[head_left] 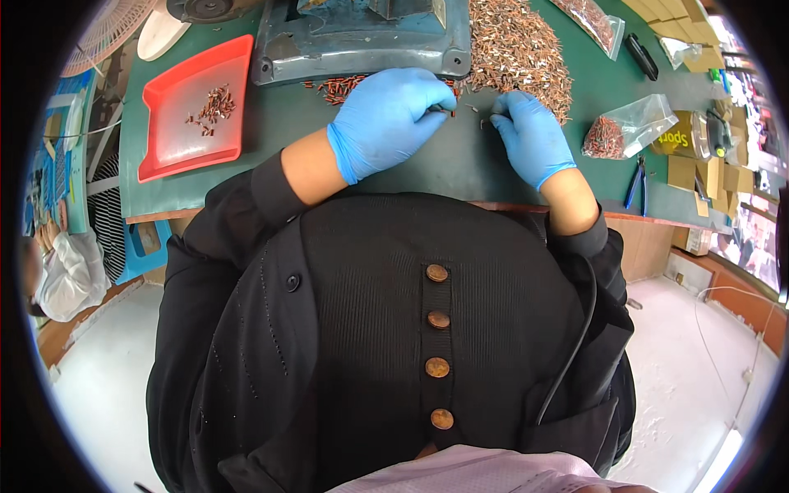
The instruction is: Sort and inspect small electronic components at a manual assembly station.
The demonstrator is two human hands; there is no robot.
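Note:
Both my hands wear blue gloves and rest on a dark green table mat (279, 131). My left hand (388, 119) is curled with its fingertips pinched on a small metal part near the mat's middle. My right hand (531, 135) pinches another small metal part at its fingertips, just to the right. A large heap of small copper-and-silver parts (518, 49) lies right behind both hands. A short row of reddish-copper parts (337, 86) lies behind my left hand, against the base of a grey-blue machine (353, 45).
A red tray (177, 131) with a few copper parts sits at the left. Clear bags of parts (620, 131) lie at the right, with blue-handled pliers (637, 181) and cardboard boxes (690, 160) nearby. A fan (107, 33) stands at the back left.

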